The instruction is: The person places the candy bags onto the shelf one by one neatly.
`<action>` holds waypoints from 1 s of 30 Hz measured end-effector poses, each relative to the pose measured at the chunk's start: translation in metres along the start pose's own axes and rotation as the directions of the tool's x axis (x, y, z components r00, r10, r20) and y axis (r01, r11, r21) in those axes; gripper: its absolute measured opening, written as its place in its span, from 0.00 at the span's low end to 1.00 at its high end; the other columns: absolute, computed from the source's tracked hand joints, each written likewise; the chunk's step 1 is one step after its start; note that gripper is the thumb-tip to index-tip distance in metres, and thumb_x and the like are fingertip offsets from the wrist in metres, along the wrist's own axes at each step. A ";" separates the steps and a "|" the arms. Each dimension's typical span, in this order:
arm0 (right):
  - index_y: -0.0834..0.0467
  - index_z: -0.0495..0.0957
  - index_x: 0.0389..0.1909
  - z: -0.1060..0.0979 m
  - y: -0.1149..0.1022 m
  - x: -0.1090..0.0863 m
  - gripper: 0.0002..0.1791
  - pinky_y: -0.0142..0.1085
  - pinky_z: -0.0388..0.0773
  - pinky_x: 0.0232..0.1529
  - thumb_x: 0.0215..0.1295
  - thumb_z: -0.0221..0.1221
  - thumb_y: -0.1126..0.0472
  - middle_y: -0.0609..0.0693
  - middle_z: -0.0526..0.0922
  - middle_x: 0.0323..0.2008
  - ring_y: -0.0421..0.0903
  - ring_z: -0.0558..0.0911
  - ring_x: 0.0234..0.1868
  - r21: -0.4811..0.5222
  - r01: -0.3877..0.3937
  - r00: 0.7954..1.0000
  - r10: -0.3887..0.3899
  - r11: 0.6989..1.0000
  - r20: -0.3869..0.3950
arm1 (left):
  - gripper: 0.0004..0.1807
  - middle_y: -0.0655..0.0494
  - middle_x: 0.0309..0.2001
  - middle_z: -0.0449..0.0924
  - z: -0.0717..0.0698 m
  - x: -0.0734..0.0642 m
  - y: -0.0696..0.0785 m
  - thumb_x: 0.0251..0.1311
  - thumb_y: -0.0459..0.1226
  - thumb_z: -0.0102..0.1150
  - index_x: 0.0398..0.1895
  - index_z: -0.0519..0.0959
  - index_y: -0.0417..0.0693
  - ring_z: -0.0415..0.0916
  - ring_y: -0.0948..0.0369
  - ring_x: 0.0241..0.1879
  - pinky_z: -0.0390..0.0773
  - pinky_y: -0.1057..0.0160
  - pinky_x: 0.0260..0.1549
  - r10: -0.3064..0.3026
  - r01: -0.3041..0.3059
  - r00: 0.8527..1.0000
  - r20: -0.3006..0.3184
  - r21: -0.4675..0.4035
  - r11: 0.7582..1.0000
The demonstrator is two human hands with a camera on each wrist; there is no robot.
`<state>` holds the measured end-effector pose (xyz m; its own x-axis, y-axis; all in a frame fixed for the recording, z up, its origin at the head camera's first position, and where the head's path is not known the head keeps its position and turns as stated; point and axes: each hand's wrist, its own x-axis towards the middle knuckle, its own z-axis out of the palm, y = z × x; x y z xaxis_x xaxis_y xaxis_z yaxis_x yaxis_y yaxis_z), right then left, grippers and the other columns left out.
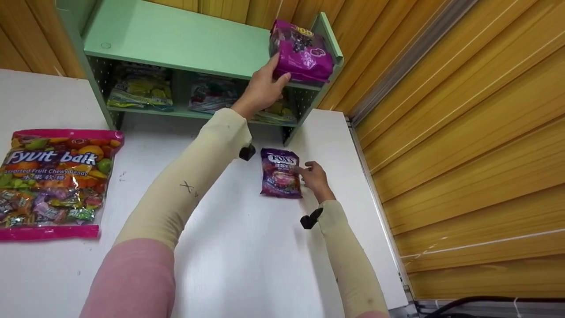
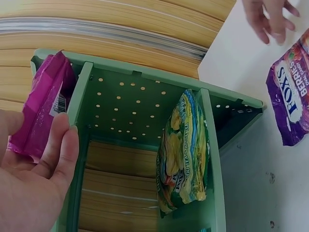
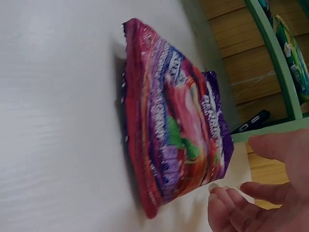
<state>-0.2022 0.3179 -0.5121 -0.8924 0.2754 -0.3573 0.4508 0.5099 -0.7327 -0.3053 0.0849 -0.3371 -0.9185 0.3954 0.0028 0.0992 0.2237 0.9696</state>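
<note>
FOX'S BERRIES, purple pouch (image 1: 280, 176); Fyvit baik, pink-edged bag (image 1: 58, 185)

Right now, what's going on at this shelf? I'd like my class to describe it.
A person is working at a green shelf. The left hand grips a magenta candy bag at the right end of the top level. The right hand is close beside a Fox's Berries bag lying on the white table; whether they touch is hard to tell. More candy bags sit one level down, and a large Fyvit baik bag lies on the table to the left.
</note>
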 end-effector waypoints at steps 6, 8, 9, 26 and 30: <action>0.66 0.63 0.67 0.000 0.015 0.001 0.34 0.35 0.78 0.39 0.67 0.57 0.50 0.61 0.73 0.59 0.50 0.79 0.44 -0.028 -0.031 0.999 0.031 0.999 0.015 | 0.36 0.65 0.76 0.51 -0.004 -0.007 -0.006 0.71 0.48 0.47 0.77 0.44 0.65 0.54 0.67 0.73 0.61 0.64 0.70 0.112 -0.106 0.992 -0.055 0.094 0.990; 0.65 0.62 0.67 -0.001 0.019 0.001 0.34 0.36 0.79 0.39 0.67 0.57 0.50 0.62 0.74 0.58 0.49 0.79 0.43 -0.032 -0.041 0.999 0.042 0.999 0.021 | 0.33 0.62 0.75 0.55 -0.005 -0.010 -0.009 0.72 0.45 0.47 0.77 0.50 0.60 0.54 0.66 0.73 0.58 0.65 0.71 0.168 -0.150 0.981 -0.097 0.173 0.973; 0.65 0.62 0.67 -0.001 0.021 0.001 0.34 0.36 0.79 0.39 0.67 0.57 0.49 0.61 0.74 0.58 0.48 0.79 0.43 -0.034 -0.046 0.999 0.047 0.998 0.025 | 0.31 0.61 0.74 0.57 -0.005 -0.011 -0.011 0.72 0.43 0.47 0.76 0.52 0.58 0.56 0.65 0.72 0.59 0.64 0.70 0.194 -0.167 0.974 -0.118 0.205 0.964; 0.60 0.65 0.66 0.004 0.030 -0.003 0.32 0.43 0.79 0.49 0.68 0.57 0.48 0.59 0.74 0.60 0.51 0.77 0.52 -0.011 -0.058 0.997 0.058 0.998 0.041 | 0.18 0.54 0.38 0.78 -0.006 -0.048 -0.053 0.72 0.43 0.48 0.62 0.69 0.51 0.74 0.61 0.33 0.70 0.62 0.34 0.417 -0.343 0.888 -0.194 0.326 0.881; 0.60 0.65 0.66 0.007 0.029 -0.004 0.31 0.41 0.79 0.47 0.67 0.57 0.47 0.58 0.75 0.57 0.50 0.76 0.51 -0.017 -0.055 0.998 0.056 0.998 0.035 | 0.18 0.56 0.37 0.78 -0.004 -0.055 -0.064 0.72 0.44 0.47 0.62 0.69 0.53 0.72 0.60 0.31 0.68 0.62 0.33 0.390 -0.321 0.901 -0.189 0.315 0.893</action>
<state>-0.1858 0.3261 -0.5356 -0.8661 0.2743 -0.4179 0.4995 0.5076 -0.7020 -0.2631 0.0452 -0.3980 -0.8612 0.2757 0.4270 0.5039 0.3534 0.7881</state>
